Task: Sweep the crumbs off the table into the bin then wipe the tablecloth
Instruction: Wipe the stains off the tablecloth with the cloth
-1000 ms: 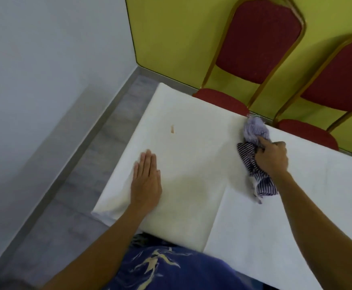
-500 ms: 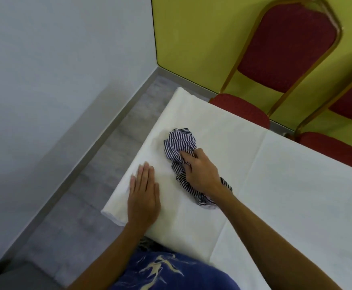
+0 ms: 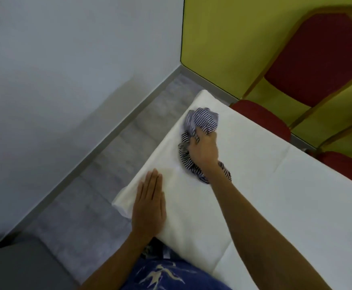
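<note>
White wall [image 3: 66,80] left, yellow wall [image 3: 233,49] ahead, grey floor [image 3: 108,174] below. White tablecloth [image 3: 275,195] covers table; red chairs [image 3: 317,65] past far edge. Left hand [image 3: 150,206] flat, fingers straight, pressing tablecloth at near corner. Right hand [image 3: 204,151] fingers curled round striped cloth [image 3: 204,122]: bunch ahead of fingertips, tail under wrist. Versus 0.5 s back: cloth further from left fingertips, nearer far corner; left hand unmoved.

Open tabletop [image 3: 286,195] stretches toward 3 o'clock, and there I see room for the hands to pass. At 12 o'clock my right hand [image 3: 203,150] grips the striped cloth [image 3: 204,121] near the far corner. A red chair [image 3: 309,65] at 1 o'clock and a second red chair [image 3: 346,166] at 2 stand just beside the far edge. My left hand [image 3: 150,204] lies flat at 10 o'clock, blocking the near corner.
</note>
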A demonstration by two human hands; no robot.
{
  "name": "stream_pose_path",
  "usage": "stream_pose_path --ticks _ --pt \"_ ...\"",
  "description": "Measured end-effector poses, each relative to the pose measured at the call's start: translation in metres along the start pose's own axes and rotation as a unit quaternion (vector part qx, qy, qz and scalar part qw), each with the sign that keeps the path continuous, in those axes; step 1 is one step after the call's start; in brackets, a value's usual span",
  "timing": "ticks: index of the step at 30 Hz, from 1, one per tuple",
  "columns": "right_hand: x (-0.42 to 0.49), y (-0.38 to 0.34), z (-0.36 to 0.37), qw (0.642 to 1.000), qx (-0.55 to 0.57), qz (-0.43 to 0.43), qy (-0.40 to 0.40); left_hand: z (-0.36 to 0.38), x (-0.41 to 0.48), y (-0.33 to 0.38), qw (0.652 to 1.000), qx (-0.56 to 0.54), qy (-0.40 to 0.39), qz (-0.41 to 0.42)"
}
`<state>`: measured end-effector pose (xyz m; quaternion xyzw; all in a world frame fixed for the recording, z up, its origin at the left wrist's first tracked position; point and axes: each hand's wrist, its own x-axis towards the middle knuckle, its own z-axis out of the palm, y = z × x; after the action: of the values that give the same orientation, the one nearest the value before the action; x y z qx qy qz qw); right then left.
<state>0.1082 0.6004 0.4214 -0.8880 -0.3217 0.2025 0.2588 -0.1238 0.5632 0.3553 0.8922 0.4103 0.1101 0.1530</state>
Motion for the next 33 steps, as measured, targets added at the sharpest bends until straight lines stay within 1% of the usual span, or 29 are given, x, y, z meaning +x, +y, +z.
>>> stream_pose_path --ticks 2,3,5,7,9,11,13,14,15,16,17,19,21,22,23,24,25,27,29,30,31,32,33 --pt "-0.042 -0.021 0.022 0.992 -0.053 -0.086 -0.07 0.002 -0.003 -0.003 1.0 -0.004 0.003 0.003" --pt "-0.055 -0.02 0.024 0.985 -0.071 -0.126 -0.091 0.003 -0.004 -0.005 1.0 -0.009 0.003 0.004" --pt "-0.055 0.0 0.011 0.973 -0.089 -0.183 -0.109 0.003 -0.003 -0.006 1.0 -0.014 0.005 0.006" --pt "-0.024 0.029 -0.016 0.967 -0.127 -0.196 -0.099 0.002 0.0 -0.003 1.0 -0.014 0.004 -0.002" --pt "0.018 0.056 -0.047 0.975 -0.161 -0.143 -0.052 0.001 0.001 -0.001 1.0 -0.019 -0.004 -0.007" --pt "0.061 0.086 -0.08 0.985 -0.168 -0.021 0.018 0.0 0.001 -0.001 1.0 -0.015 -0.003 0.0" --pt "0.089 0.107 -0.099 0.978 -0.137 0.14 0.065 -0.001 0.002 -0.003 1.0 -0.005 -0.007 0.004" --pt "0.096 0.108 -0.099 0.971 -0.127 0.188 0.079 -0.002 0.002 -0.004 1.0 0.0 -0.008 0.002" --pt "0.096 0.102 -0.096 0.965 -0.123 0.214 0.084 -0.003 0.002 -0.004 1.0 0.003 -0.007 -0.003" --pt "0.097 0.092 -0.088 0.963 -0.127 0.222 0.085 -0.004 0.002 -0.005 1.0 0.004 -0.005 -0.007" --pt "0.093 0.079 -0.08 0.964 -0.137 0.213 0.087 -0.004 0.002 -0.005 1.0 0.004 -0.003 -0.01" --pt "0.084 0.046 -0.058 0.978 -0.15 0.13 0.062 -0.004 0.002 -0.003 1.0 0.006 -0.001 -0.01" --pt "0.069 0.014 -0.033 0.984 -0.174 0.012 -0.023 -0.003 0.002 -0.005 1.0 0.014 -0.002 -0.011" --pt "0.061 0.006 -0.024 0.98 -0.188 -0.039 -0.06 -0.002 0.002 -0.007 1.0 0.015 -0.005 -0.01" --pt "0.059 0.004 -0.024 0.977 -0.182 -0.067 -0.09 -0.002 0.002 -0.008 1.0 0.014 -0.009 -0.006" --pt "0.064 0.005 -0.033 0.976 -0.177 -0.077 -0.102 -0.002 0.002 -0.008 1.0 0.012 -0.012 0.0" --pt "0.075 0.014 -0.045 0.978 -0.173 -0.073 -0.096 -0.001 0.004 -0.006 1.0 0.009 -0.016 0.007" --pt "0.105 0.045 -0.074 0.983 -0.172 -0.007 -0.069 -0.003 0.007 -0.002 1.0 0.003 -0.023 0.017" --pt "0.13 0.071 -0.098 0.982 -0.151 0.114 -0.019 -0.005 0.007 -0.003 0.999 0.008 -0.026 0.023" --pt "0.135 0.072 -0.099 0.979 -0.125 0.162 0.001 -0.006 0.005 -0.005 0.999 0.012 -0.027 0.022" --pt "0.137 0.066 -0.093 0.976 -0.121 0.178 0.019 -0.008 0.005 -0.008 0.999 0.016 -0.028 0.019" --pt "0.134 0.054 -0.086 0.979 -0.118 0.165 0.032 -0.009 0.005 -0.009 0.999 0.019 -0.029 0.015" --pt "0.13 0.039 -0.076 0.985 -0.119 0.123 0.032 -0.009 0.005 -0.01 0.999 0.021 -0.033 0.011"
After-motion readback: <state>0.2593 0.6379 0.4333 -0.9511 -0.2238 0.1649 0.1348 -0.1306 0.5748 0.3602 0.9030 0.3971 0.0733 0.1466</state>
